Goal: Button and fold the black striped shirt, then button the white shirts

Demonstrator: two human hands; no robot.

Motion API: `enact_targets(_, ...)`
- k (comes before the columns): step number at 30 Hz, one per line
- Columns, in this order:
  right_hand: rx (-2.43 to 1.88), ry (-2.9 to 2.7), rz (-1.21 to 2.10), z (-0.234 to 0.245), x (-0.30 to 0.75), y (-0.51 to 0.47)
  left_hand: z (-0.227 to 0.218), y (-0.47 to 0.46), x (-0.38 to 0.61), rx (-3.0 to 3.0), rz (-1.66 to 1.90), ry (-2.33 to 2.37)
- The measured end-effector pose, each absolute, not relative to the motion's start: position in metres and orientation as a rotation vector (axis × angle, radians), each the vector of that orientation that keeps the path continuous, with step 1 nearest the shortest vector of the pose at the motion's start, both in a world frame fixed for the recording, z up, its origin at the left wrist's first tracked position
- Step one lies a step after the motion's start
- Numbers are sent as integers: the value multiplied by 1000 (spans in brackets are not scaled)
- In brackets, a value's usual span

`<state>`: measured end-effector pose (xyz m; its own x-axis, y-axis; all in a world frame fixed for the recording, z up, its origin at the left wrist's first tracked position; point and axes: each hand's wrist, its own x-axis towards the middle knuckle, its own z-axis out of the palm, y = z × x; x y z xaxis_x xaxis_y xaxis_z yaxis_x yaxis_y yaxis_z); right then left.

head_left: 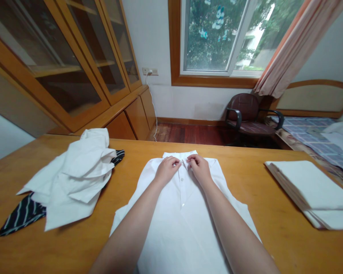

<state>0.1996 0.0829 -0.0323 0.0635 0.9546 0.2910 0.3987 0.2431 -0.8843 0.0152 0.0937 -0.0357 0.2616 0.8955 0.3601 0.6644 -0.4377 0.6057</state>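
A white shirt (185, 228) lies front side up on the wooden table, its collar (177, 155) toward the far edge and a short button placket running down from it. My left hand (168, 167) pinches the fabric just left of the placket, below the collar. On the other side of the opening, my right hand (199, 167) has its fingers curled at the collar's right edge. One button (182, 179) shows between the hands. What exactly sits between the fingertips is too small to make out. My forearms cover parts of the shirt's sides.
Left on the table (125, 236) lies a crumpled white cloth (74, 171) over a black striped cloth (23, 215). Folded white garments (308, 186) are stacked at the right. Beyond stand a glass-door cabinet (103, 76), an office chair (246, 114) and a bed (317, 133).
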Motion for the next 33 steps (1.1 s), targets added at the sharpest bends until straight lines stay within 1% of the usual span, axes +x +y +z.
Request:
enact_targets(9, -1279, -1635, 614, -20, 197, 80, -38, 98, 16, 2241, 948, 1437)
enact_targets(15, -1312, -1860, 654, -4, 201, 68, -36, 110, 17, 2243, 945, 1411)
enact_targets(19, -1361, -1988, 700, -8, 193, 44, -32, 120, 15, 2202, 957, 1372)
enact_targets(23, -1427, -1976, 604, -16, 185, 30, -25, 118, 9, 2149, 1029, 1361)
enact_targets(26, -1462, -1952, 573, -20, 183, 29, -21, 104, 5, 2188, 1053, 1452)
enact_targets(33, -1470, -1980, 513, -26, 184, 30, -26, 61, 9, 2246, 888, 1534)
